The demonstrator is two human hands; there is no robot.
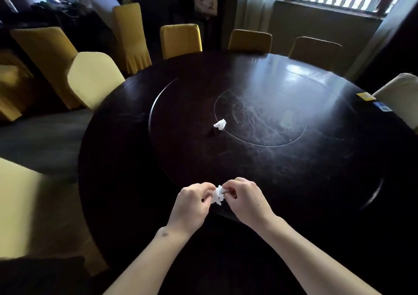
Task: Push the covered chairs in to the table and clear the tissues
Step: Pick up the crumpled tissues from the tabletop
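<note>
Right now the left hand (192, 202) and right hand (245, 196) both pinch one crumpled white tissue (218, 195) between curled fingertips, above the near edge of the round dark wooden table (117, 159). Another crumpled white tissue wad (220, 124) lies near the table's centre. Yellow fabric-covered chairs (180, 40) stand round the far rim.

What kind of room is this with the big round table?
Probably a restaurant's private dining room. A big round dark table has a turntable in its middle, and covered chairs stand round it. Both hands hold a crumpled tissue.
</note>
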